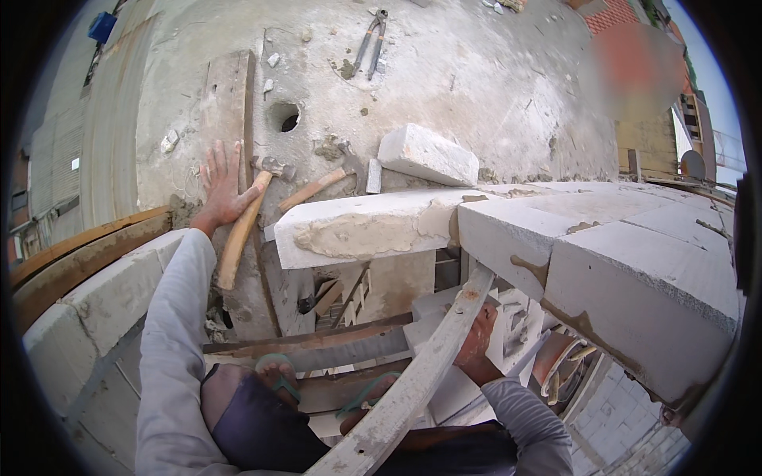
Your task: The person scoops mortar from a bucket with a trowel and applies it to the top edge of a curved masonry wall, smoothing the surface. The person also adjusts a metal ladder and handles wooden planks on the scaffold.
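Note:
My left hand (226, 189) lies with its fingers spread on a wooden plank (226, 91) to the left. Its thumb meets the wooden handle of a hammer (241, 238), but the fingers do not wrap round it. Lower right, my right hand (479, 329) is closed at the edge of a long, pale wooden board (425, 385), which slants from the bottom edge up to the block wall. Part of that hand is hidden by the board. Ahead of me, a white block (361, 230) has mortar smeared on its side.
Beyond it lie a second hammer (313, 190), a loose white block (429, 155) and pincers (371, 46). The concrete slab has a round hole (284, 117). A white block wall (635, 289) runs along the right. Below, my sandalled feet stand on wooden planks (325, 393) above a drop.

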